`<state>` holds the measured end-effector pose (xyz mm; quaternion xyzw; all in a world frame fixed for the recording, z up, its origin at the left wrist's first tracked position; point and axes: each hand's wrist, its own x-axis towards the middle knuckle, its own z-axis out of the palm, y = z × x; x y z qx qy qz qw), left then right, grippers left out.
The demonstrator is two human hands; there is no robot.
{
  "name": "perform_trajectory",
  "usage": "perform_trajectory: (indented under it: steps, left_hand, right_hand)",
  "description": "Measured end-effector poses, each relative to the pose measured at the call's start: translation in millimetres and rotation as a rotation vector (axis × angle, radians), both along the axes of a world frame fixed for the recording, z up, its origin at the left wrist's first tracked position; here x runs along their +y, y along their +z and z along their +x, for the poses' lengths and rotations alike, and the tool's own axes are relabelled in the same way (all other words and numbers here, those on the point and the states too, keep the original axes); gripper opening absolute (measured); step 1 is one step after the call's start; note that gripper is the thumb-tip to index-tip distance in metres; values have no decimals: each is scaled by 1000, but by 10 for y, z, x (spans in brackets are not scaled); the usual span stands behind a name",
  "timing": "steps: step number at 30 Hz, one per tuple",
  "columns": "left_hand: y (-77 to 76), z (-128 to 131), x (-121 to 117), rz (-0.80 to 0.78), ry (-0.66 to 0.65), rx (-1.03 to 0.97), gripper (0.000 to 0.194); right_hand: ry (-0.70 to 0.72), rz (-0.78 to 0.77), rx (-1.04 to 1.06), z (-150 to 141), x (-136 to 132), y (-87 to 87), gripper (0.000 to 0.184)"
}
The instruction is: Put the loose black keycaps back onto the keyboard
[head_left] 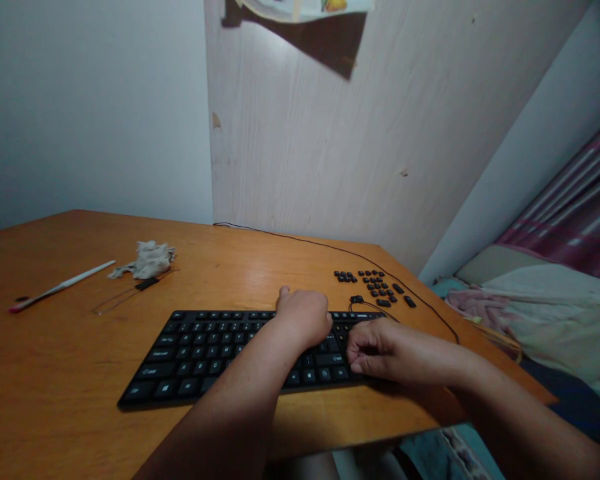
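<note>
A black keyboard [215, 353] lies on the wooden table in front of me. My left hand [304, 319] rests over its far middle edge, back up and fingers curled down against it; most of the fingertips are hidden. At the right end of the keyboard, my right hand [373, 350] is closed in a pinch, knuckles low over the number pad. Whatever is between those fingers is hidden. Beside the left hand, a strip of bare key sockets [341, 330] shows on the keyboard. Several loose black keycaps [375, 285] lie in a group beyond the right hand.
On the table's [240, 267] left side lie a crumpled grey cloth [153, 260], tweezers [130, 293] with a black part, and a thin white-handled brush [75, 280]. A black cable [325, 245] runs along the back and right. A bed [530, 287] stands to the right.
</note>
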<state>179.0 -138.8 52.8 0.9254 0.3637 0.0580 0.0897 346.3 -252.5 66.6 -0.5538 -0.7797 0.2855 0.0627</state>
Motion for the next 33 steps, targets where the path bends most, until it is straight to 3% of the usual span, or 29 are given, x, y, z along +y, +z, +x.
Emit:
perform_trajectory:
  steps: [8, 12, 20, 33]
  left_hand:
    - [-17, 3, 9, -14, -5, -8, 32]
    - [-22, 8, 11, -11, -10, 9, 31]
    - [-2, 4, 0, 0, -4, 12, 32]
    - [14, 7, 0, -21, 1, 12, 31]
  right_hand:
    - [-55, 246, -159, -263, -256, -40, 19]
    - [-56, 315, -188, -297, -359, -155, 12]
    - [-132, 285, -57, -249, -505, -195, 15]
    - [-243, 276, 14, -128, -431, -278, 9]
